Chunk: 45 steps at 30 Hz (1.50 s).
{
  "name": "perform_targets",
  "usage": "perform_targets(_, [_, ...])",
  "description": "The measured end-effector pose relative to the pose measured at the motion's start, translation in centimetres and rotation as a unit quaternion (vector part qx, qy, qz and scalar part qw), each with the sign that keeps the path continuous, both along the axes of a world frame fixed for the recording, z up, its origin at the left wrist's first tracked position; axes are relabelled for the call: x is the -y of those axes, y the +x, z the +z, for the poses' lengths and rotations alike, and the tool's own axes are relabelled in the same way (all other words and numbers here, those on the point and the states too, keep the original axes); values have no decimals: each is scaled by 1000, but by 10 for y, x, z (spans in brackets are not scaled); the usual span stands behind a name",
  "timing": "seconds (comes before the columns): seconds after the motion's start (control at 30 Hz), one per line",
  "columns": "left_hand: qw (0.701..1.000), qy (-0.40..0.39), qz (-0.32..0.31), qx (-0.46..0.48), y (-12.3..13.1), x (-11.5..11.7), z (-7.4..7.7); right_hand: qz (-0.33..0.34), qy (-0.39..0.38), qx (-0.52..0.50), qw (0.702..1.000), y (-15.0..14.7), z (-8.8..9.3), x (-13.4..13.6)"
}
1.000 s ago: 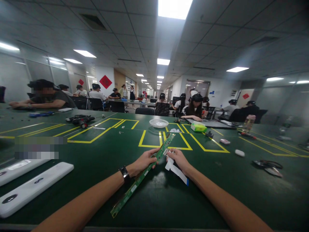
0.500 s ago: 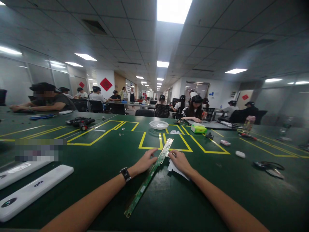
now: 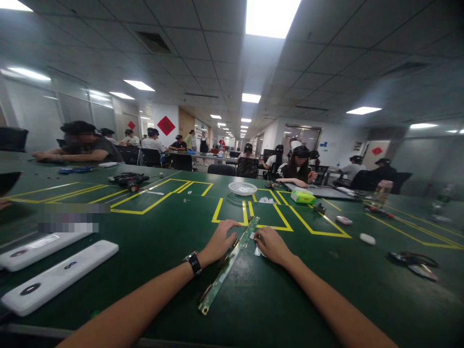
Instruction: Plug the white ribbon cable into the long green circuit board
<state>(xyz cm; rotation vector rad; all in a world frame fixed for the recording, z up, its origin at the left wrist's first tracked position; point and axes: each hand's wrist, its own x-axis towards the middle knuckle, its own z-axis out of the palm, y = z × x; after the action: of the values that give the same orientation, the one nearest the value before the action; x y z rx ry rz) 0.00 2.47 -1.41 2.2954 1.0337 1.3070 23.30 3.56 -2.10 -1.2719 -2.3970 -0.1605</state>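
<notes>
Tilting slightly since half a second ago, the circuit board (image 3: 229, 266) loses the glare at its far end, and far less of the white ribbon cable (image 3: 257, 251) shows beside it now. That long green board slants away from the wearer between the two hands, above or on the green table (image 3: 275, 304); contact can't be told. Left hand (image 3: 222, 241) curves along the board's left edge, thumb and forefinger parted, and whether it truly grips is hard to say. Right hand (image 3: 271, 244) is curled in a pinch on the ribbon, just right of the board.

As for handling, the board looks light, thin and stiff, likely to flex or crack if bent, with small parts that dislike pressure; its long edges are the safe hold. The ribbon should be limp and quick to crease, best taken flat near its end.

Crowding the board: the hands themselves, hiding stretches of both edges. Beyond it sit a clear dish (image 3: 242, 188), white scraps (image 3: 267, 200) and, farther right, a green packet (image 3: 303, 196). Well left of the board lies a white bar (image 3: 60, 277); well right, a small white case (image 3: 367, 239) and a black tangle (image 3: 412, 261).
</notes>
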Motion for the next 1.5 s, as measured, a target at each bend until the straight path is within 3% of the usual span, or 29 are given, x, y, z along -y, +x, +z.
perform_targets(0.13, [1000, 4, 3, 1, -1, 3, 3, -95, 5, 8, 995, 8, -2, -8])
perform_targets(0.3, [1000, 5, -3, 4, 0, 5, 2, -44, -5, -3, 999, 13, -1, -9])
perform_targets(0.43, [1000, 6, -4, 9, 0, 5, 5, -96, 6, 6, 995, 14, -1, -11])
perform_targets(0.6, [1000, -5, 2, 2, -1, 6, 6, -19, -7, -19, 1000, 16, -3, -12])
perform_targets(0.73, [1000, -16, 4, -13, -1, 6, 4, -38, -5, -32, 999, 15, -3, -12])
perform_targets(0.87, [999, -12, -9, -40, 0, 6, 2, -15, -5, -25, 1000, 14, -1, -12])
perform_targets(1.0, [999, -4, -13, -47, 0, 6, 1, -55, -5, -31, 998, 15, -1, -14])
perform_targets(1.13, [999, 1, -15, -47, -1, 6, 1, -9, -10, -31, 999, 17, -3, -16])
perform_targets(1.27, [999, 0, -11, -52, -1, 6, 2, -31, -9, -40, 999, 16, -4, -16])
perform_targets(1.37, [999, 0, -8, -51, -1, 6, 2, 0, -11, -35, 999, 15, -3, -15])
perform_targets(1.5, [998, -2, -14, -57, -1, 7, 3, -43, -6, -40, 998, 15, -2, -14])
